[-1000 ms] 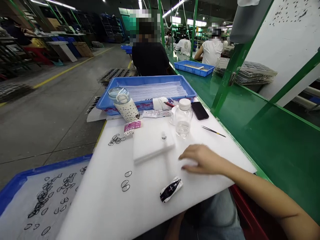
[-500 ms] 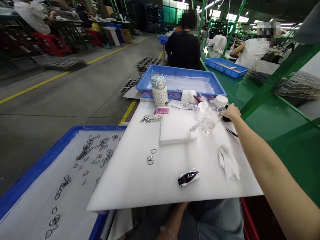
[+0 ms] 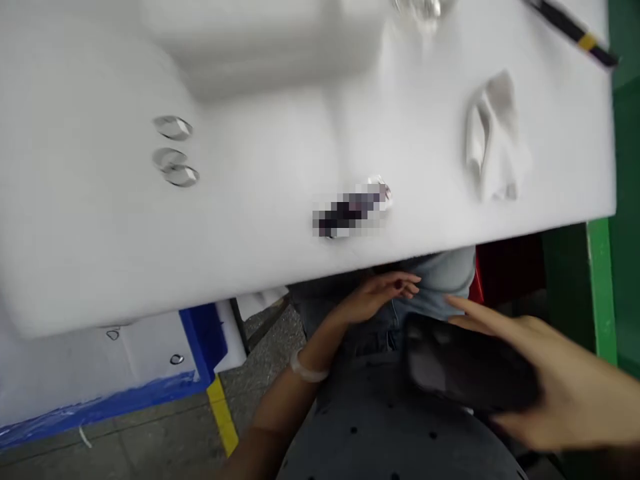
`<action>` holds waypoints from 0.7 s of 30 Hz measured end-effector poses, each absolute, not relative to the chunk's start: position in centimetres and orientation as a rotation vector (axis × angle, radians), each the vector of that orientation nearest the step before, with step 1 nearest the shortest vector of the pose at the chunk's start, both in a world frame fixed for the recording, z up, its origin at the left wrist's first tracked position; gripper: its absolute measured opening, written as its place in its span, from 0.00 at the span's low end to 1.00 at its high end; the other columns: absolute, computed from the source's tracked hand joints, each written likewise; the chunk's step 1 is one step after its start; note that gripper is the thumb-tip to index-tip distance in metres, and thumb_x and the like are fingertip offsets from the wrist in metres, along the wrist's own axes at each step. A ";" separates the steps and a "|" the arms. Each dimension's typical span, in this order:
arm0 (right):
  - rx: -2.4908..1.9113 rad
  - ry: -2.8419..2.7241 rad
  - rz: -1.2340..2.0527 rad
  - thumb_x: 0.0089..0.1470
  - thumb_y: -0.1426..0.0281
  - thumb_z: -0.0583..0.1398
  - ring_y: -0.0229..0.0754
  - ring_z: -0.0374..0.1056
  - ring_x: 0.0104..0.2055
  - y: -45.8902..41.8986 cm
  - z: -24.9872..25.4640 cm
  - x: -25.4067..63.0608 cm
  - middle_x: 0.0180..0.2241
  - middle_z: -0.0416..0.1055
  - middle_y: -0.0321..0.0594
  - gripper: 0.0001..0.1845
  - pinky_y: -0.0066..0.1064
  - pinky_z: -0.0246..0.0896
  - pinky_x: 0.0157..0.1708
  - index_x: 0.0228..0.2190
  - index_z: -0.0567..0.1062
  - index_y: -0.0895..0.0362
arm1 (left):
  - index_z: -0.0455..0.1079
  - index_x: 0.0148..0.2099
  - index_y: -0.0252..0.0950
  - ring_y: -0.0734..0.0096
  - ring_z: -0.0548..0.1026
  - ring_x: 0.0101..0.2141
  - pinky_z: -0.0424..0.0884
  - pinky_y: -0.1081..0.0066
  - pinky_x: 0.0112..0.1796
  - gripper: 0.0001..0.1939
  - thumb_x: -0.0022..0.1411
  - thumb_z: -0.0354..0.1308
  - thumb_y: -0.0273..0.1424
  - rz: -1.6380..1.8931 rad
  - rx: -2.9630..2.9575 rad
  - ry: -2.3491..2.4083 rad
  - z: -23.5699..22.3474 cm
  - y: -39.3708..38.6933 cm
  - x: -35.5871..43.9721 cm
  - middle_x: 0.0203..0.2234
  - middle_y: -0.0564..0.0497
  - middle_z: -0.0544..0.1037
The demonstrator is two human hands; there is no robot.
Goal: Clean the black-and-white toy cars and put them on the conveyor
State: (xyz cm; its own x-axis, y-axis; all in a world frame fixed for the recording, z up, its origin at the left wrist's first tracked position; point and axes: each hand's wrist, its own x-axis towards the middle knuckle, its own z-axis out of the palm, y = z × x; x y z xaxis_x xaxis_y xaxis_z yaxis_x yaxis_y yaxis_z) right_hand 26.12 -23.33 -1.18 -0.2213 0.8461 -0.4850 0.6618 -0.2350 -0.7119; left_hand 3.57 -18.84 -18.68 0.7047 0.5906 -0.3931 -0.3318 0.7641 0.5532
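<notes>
A dark smartphone [image 3: 465, 363] is gripped in my right hand [image 3: 555, 380], above my lap at the lower right; motion blurs it a little. Just under the front edge of the white foam sheet [image 3: 260, 247], my left hand [image 3: 383, 293] rests over my jeans, its fingers loosely stretched and holding nothing. A small dark-and-white toy car [image 3: 350, 212] lies on the foam above my left hand, partly masked by blocky pixels. Several thin metal rings [image 3: 173, 128] sit farther left on the sheet.
A crumpled white cloth [image 3: 495, 143] lies on the right, below tweezers [image 3: 575, 33] with a yellow band. At the top edge, part of a clear bottle [image 3: 425, 8] shows. A blue tray [image 3: 203, 343] with rings stands lower left; a green frame [image 3: 600, 287] is at right.
The view has tipped down toward my lap. My right hand has come back from the sheet's far right side, now with the smartphone in it. My left hand has come into view.
</notes>
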 end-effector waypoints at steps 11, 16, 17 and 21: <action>-1.837 -1.358 1.476 0.51 0.56 0.66 0.60 0.63 0.62 -24.7 -13.2 18.0 0.64 0.59 0.52 0.50 0.54 0.71 0.52 0.68 0.51 0.51 | 0.70 0.57 0.41 0.47 0.67 0.60 0.66 0.53 0.58 0.36 0.53 0.63 0.57 0.890 0.094 0.977 -17.6 -22.3 2.9 0.54 0.47 0.76; -1.683 -1.127 1.614 0.57 0.59 0.63 0.50 0.67 0.55 -25.4 -13.5 20.5 0.61 0.62 0.46 0.32 0.44 0.75 0.45 0.61 0.63 0.47 | 0.71 0.54 0.38 0.48 0.68 0.59 0.66 0.53 0.58 0.27 0.56 0.65 0.45 0.844 0.140 1.016 -17.7 -21.6 3.3 0.51 0.46 0.78; -1.677 -1.125 1.622 0.57 0.60 0.63 0.50 0.67 0.54 -25.5 -13.8 20.8 0.60 0.63 0.46 0.32 0.44 0.75 0.47 0.61 0.62 0.46 | 0.71 0.54 0.39 0.48 0.68 0.59 0.65 0.54 0.58 0.26 0.55 0.66 0.41 0.828 0.150 1.020 -17.6 -21.6 3.3 0.51 0.46 0.78; -1.622 -1.154 1.712 0.57 0.63 0.63 0.50 0.68 0.54 -25.6 -14.3 20.9 0.61 0.63 0.46 0.37 0.48 0.71 0.52 0.64 0.56 0.47 | 0.72 0.53 0.40 0.49 0.70 0.57 0.66 0.54 0.57 0.26 0.50 0.66 0.27 0.766 0.192 1.031 -17.0 -21.6 3.1 0.47 0.49 0.79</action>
